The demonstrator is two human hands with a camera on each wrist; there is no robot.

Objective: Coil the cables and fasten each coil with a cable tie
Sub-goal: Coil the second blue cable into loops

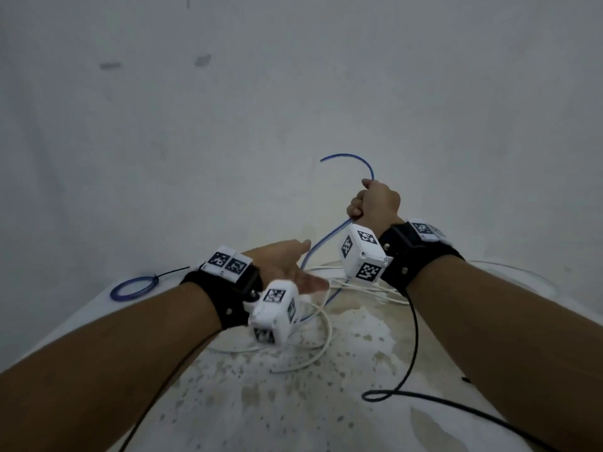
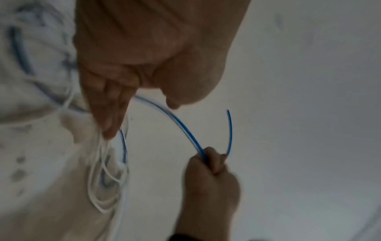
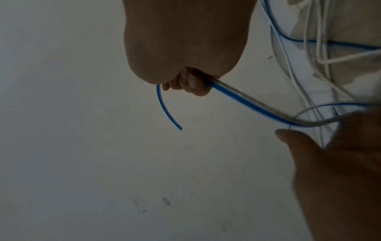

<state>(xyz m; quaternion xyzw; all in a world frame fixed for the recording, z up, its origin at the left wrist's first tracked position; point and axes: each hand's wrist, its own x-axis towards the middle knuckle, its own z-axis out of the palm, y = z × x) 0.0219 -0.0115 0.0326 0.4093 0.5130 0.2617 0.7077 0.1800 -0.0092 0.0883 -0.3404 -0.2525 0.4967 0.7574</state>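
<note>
My right hand [image 1: 372, 203] grips a thin blue cable [image 1: 359, 161] in a fist above the table, with the cable's free end curling up and left of it. In the right wrist view the fist [image 3: 185, 81] holds the blue cable [image 3: 247, 102] as it runs down toward the table. My left hand [image 1: 293, 265] is spread with straight fingers beside the hanging blue cable [image 2: 181, 125], holding nothing. In the left wrist view its fingers [image 2: 111, 114] point at loose white cables [image 2: 103, 187]. A finished blue coil [image 1: 133, 287] with a black cable tie [image 1: 173, 272] lies at the far left.
Tangled white cables [image 1: 313, 334] lie on the stained white table [image 1: 326, 402] under both wrists. A black cable [image 1: 414, 353] runs from the right wrist strap and loops over the table's right side. A plain pale wall stands behind the table.
</note>
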